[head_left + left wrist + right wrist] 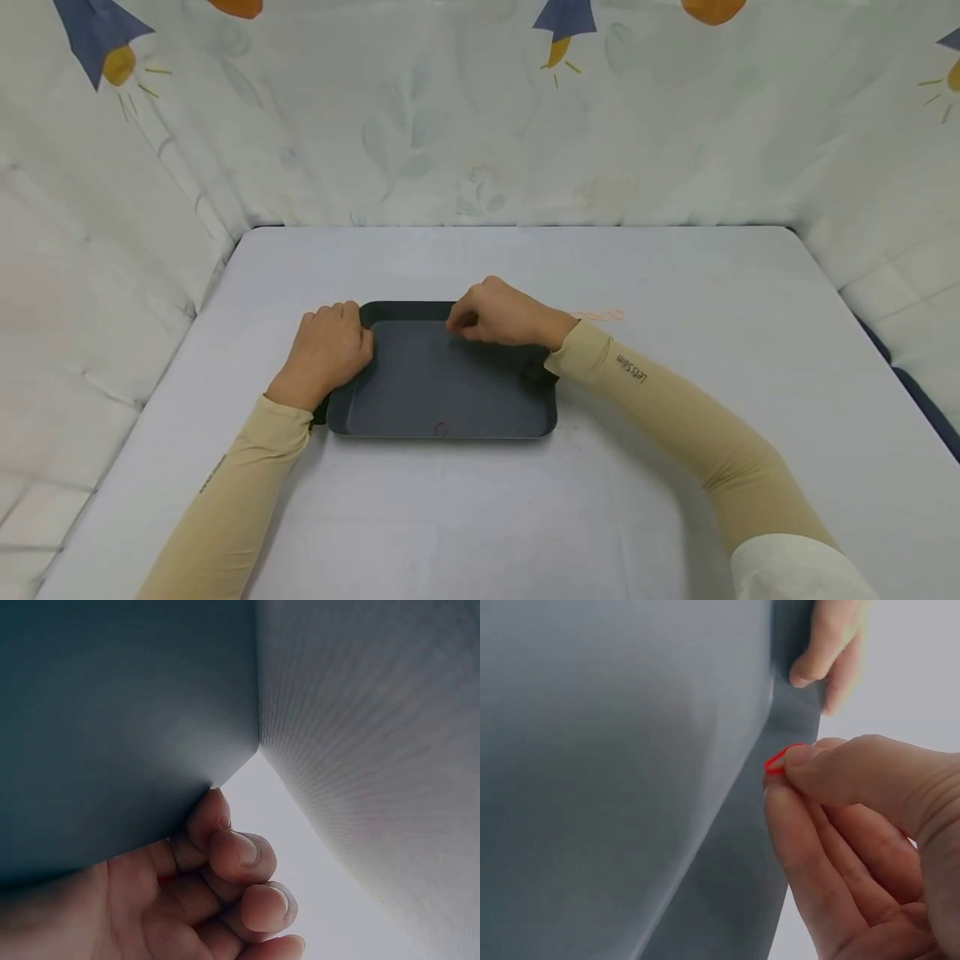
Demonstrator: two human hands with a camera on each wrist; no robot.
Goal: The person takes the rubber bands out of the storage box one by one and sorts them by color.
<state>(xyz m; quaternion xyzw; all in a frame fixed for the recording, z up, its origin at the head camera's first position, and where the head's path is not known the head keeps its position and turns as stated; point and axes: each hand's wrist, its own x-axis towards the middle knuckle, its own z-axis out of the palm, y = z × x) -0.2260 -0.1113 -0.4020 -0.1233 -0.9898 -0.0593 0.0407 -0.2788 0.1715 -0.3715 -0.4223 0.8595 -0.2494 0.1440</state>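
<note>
A dark grey rectangular tray (450,379) with raised sides lies on the white table. My left hand (330,346) grips the tray at its left side, near the far corner. In the left wrist view its fingertips (244,855) curl at the tray's edge. Over the far part of the tray is my right hand (506,312). Its thumb and index finger pinch a small red rubber band (774,766), seen in the right wrist view; the head view hides it. Another thin reddish ring (441,428) shows at the tray's near wall.
An orange chain of linked loops (597,315) lies on the table (712,333) beyond the right wrist, partly hidden by it. Something dark (320,412) sits by the tray's left side, below the left wrist. Patterned white curtains (480,125) hang around the table.
</note>
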